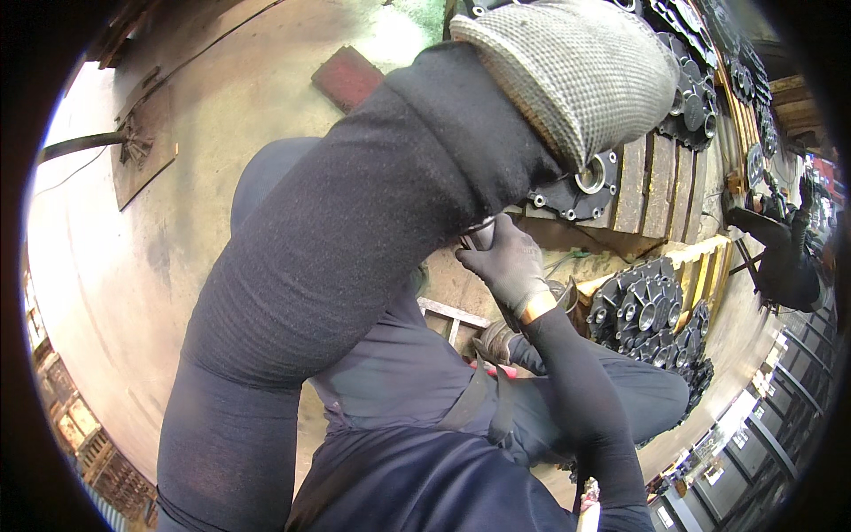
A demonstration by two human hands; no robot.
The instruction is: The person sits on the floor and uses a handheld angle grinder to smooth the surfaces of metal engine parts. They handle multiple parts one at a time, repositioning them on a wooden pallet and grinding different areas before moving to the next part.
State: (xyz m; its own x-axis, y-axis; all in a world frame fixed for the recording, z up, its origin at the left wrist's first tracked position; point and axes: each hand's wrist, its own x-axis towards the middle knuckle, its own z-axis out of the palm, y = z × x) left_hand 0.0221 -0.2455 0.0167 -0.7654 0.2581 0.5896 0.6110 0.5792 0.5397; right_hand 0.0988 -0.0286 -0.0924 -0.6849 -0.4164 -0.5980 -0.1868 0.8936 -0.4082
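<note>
Grey tool [483, 236] gripped in right hand [511, 264], mostly hidden behind left sleeve [355, 204], near black metal part [566, 194] on wooden slats [656, 177], probably raised for reach. Left hand [589, 84] in thick woven glove [567, 62], likely for protection; its grip unclear.

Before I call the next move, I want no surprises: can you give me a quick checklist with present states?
1. Right hand closed on the grey object: ok.
2. Left hand grip: cannot tell; its fingers are out of sight.
3. Both hands gloved: ok.
4. Clear view of the grey object: not ok; the left sleeve partly hides it.
5. Black casting beside the wooden slats firmly supported: cannot tell; its underside is hidden.
</note>
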